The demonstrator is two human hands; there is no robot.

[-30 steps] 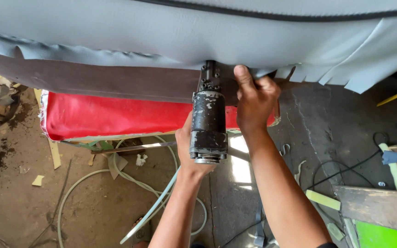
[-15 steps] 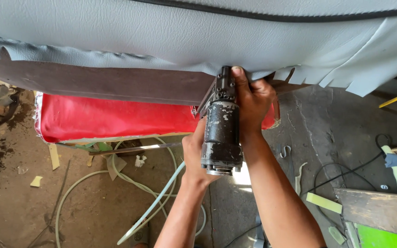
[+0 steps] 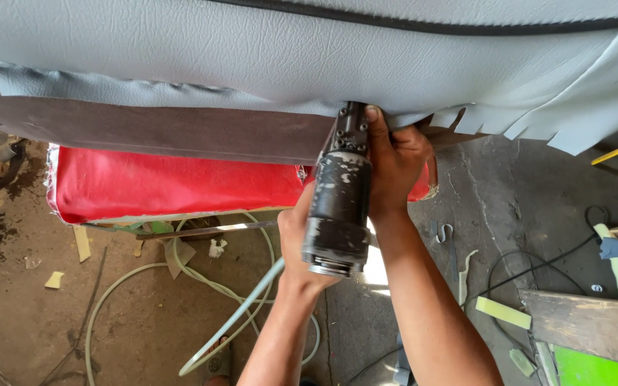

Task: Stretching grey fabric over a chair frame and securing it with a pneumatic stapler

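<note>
— What have you got hold of?

— My left hand (image 3: 302, 246) is wrapped around the lower body of a black pneumatic stapler (image 3: 339, 207), fingers closed tight on it. Its long axis runs almost straight away from me, tilted slightly right, with the nose pointing up into the underside edge of the seat and the round back end facing me. A pale air hose (image 3: 234, 325) trails from it toward the floor.

— And your other hand?

— My right hand (image 3: 398, 161) sits just beside the nose, fingers curled, pinching the grey vinyl cover (image 3: 287, 57) against the dark wooden frame (image 3: 159, 132).

— What lies beyond?

— Below the frame, a red cushion (image 3: 180, 182); on the concrete floor (image 3: 509, 186), scissors (image 3: 446, 239) and foam scraps (image 3: 503, 312).
</note>
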